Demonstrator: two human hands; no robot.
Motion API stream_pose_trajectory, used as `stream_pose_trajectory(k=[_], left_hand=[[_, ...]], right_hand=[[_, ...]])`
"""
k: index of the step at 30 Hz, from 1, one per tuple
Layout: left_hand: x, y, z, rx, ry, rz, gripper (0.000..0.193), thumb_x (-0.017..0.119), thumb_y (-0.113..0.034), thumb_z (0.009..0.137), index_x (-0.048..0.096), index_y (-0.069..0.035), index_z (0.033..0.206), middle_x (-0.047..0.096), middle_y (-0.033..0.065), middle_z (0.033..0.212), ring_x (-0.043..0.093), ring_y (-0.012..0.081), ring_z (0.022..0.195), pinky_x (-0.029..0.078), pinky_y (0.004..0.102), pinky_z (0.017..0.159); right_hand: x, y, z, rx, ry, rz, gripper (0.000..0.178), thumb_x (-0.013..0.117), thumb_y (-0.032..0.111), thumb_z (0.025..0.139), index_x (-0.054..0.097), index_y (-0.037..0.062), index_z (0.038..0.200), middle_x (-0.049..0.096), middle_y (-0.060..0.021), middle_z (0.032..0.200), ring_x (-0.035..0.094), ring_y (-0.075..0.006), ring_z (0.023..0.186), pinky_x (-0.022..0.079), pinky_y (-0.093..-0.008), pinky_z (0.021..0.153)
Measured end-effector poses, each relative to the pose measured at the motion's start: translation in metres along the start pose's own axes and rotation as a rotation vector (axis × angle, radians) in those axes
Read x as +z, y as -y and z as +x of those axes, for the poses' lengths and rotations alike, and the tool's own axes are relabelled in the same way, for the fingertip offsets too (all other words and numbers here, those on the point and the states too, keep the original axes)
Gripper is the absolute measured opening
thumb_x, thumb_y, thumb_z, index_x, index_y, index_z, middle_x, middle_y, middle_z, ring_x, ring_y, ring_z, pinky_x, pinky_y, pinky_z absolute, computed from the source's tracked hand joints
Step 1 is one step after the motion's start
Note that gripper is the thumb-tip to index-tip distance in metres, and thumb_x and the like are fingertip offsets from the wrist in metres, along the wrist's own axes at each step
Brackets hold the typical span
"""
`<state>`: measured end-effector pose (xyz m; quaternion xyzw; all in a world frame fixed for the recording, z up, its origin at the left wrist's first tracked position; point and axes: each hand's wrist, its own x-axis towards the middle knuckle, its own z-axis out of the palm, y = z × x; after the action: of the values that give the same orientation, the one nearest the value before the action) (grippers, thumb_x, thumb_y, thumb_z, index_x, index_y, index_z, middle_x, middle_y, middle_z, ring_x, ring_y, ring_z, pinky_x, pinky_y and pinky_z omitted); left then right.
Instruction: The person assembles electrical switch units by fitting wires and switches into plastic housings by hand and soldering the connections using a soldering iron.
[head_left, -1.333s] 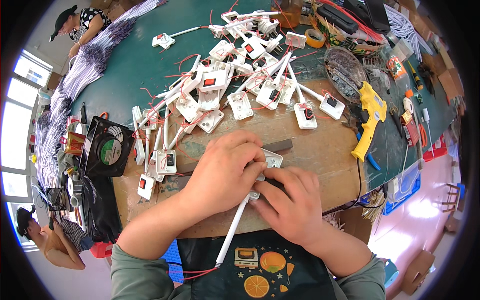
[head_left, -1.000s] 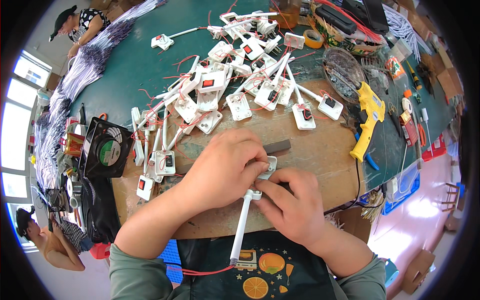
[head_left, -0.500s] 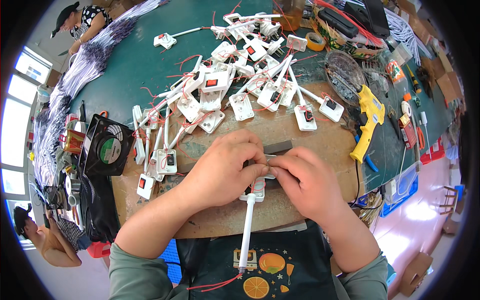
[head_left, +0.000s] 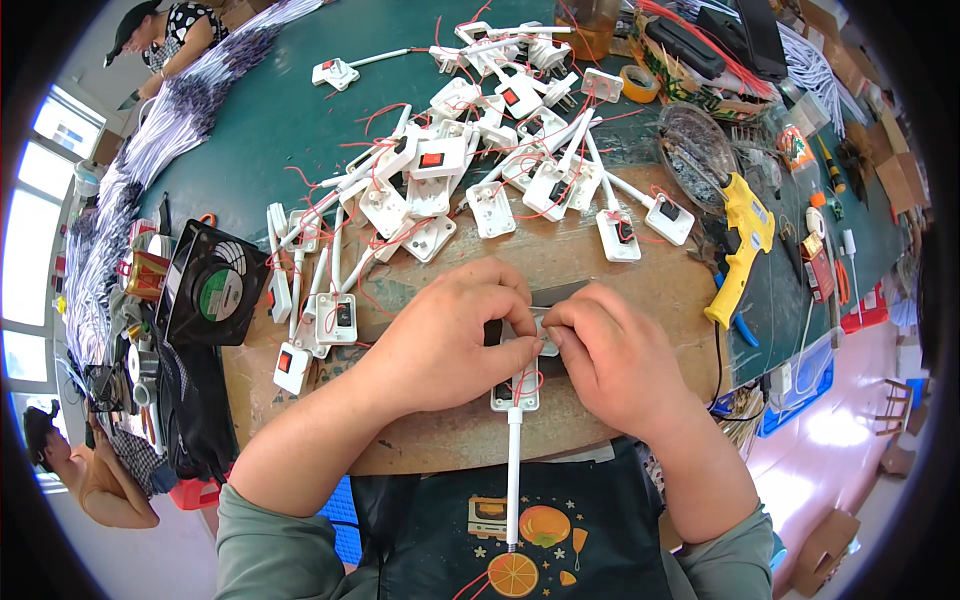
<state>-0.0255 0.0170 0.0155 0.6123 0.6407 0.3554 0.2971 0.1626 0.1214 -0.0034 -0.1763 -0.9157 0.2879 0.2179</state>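
Note:
An open white plastic switch housing lies on the board before me, red wires looped inside it. From its near end a white tube runs toward me over my apron, with red wires coming out of its end. At the housing's far end my left hand has thumb and forefinger pinched together. My right hand pinches right beside it, the fingertips of both nearly touching. Whatever lies between the fingers is too small and covered to make out. A dark bar lies just beyond my hands.
A heap of white switch housings with tubes and red wires spreads beyond my hands. At right rests a yellow glue gun by a dark dish. A black fan stands at left. Two other people sit at the far left.
The housing and its tube have shifted slightly right and now lie straighter, with more of the housing showing below my fingers. Both hands remain pinched at its far end.

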Motion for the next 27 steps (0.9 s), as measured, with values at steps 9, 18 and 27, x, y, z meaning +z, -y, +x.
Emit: stream_pose_trajectory(k=[9,18,27], left_hand=[[0.015,0.000,-0.001,-0.084,-0.137,0.004,0.009,0.076,-0.005,0.078,0.068,-0.003,0.080,0.066,0.0098,0.096,0.066,0.0260,0.092,0.052,0.0359,0.082],[0.017,-0.001,-0.002,-0.060,-0.180,0.019,0.010,0.076,-0.003,0.074,0.067,-0.002,0.077,0.066,0.0107,0.095,0.066,0.0260,0.091,0.053,0.0358,0.081],[0.020,-0.002,-0.004,-0.094,-0.200,-0.015,0.011,0.076,-0.004,0.074,0.066,-0.002,0.076,0.066,0.0120,0.096,0.067,0.0280,0.093,0.053,0.0369,0.082]], right_hand=[[-0.001,0.002,-0.002,0.066,-0.040,0.097,0.018,0.064,0.008,0.093,0.063,0.0060,0.111,0.064,-0.0113,0.095,0.066,-0.0341,0.081,0.053,-0.0425,0.067],[-0.020,0.016,-0.022,0.127,-0.048,0.299,0.031,0.066,0.002,0.090,0.064,0.0035,0.121,0.066,-0.0122,0.090,0.067,-0.0289,0.078,0.053,-0.0369,0.067],[-0.037,0.012,-0.042,-0.023,-0.076,0.177,0.032,0.068,0.003,0.087,0.067,0.0008,0.118,0.070,-0.0146,0.095,0.069,-0.0264,0.084,0.054,-0.0336,0.072]])
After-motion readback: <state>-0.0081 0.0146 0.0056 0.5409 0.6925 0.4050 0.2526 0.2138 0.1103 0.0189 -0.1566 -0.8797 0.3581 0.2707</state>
